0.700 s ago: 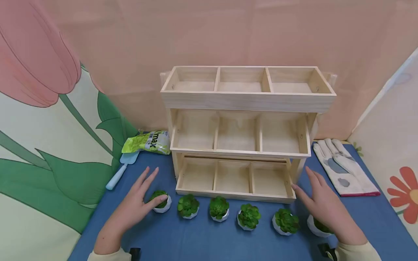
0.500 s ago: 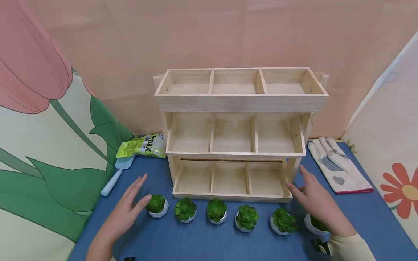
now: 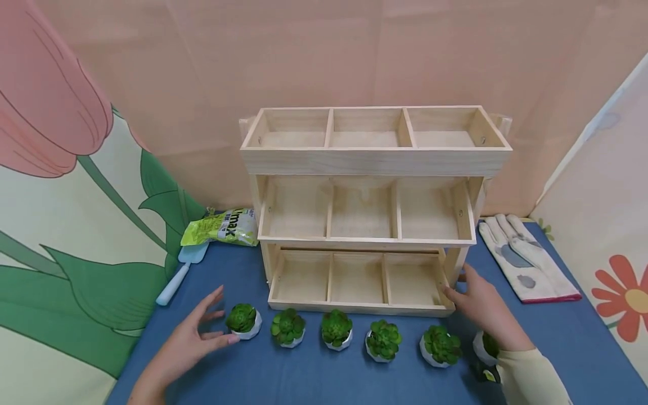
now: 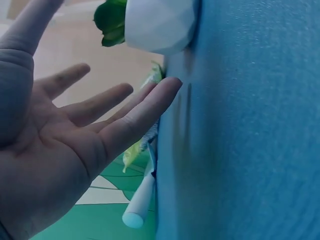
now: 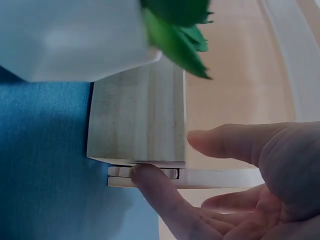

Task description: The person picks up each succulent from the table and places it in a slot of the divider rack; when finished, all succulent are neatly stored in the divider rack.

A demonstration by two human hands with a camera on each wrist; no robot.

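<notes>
A pale wooden three-tier planter stand (image 3: pixel 374 163) stands on the blue cloth, each tier split into three compartments. My right hand (image 3: pixel 483 306) is at the right end of its lowest tier. In the right wrist view, the thumb (image 5: pixel 220 142) lies at the box's upper rim and a fingertip (image 5: pixel 145 172) overlaps its end. My left hand (image 3: pixel 189 340) is spread beside the leftmost potted succulent (image 3: pixel 244 320), thumb tip close to the white pot (image 4: pixel 160 25), nothing held. Several more potted succulents line up before the stand, including this one (image 3: pixel 383 340); the rightmost (image 3: pixel 487 346) is partly behind my right wrist.
Left of the stand lie a green-yellow bag (image 3: pixel 220 226) and a light blue hand shovel (image 3: pixel 182 273). A folded pair of white gloves (image 3: pixel 529 259) lies at the right. A pink backdrop (image 3: pixel 324 50) rises behind the stand.
My right hand has come closer around the lower tier's right end. My left hand has moved lower and bent its fingers a little beside the leftmost pot. The view has shifted slightly.
</notes>
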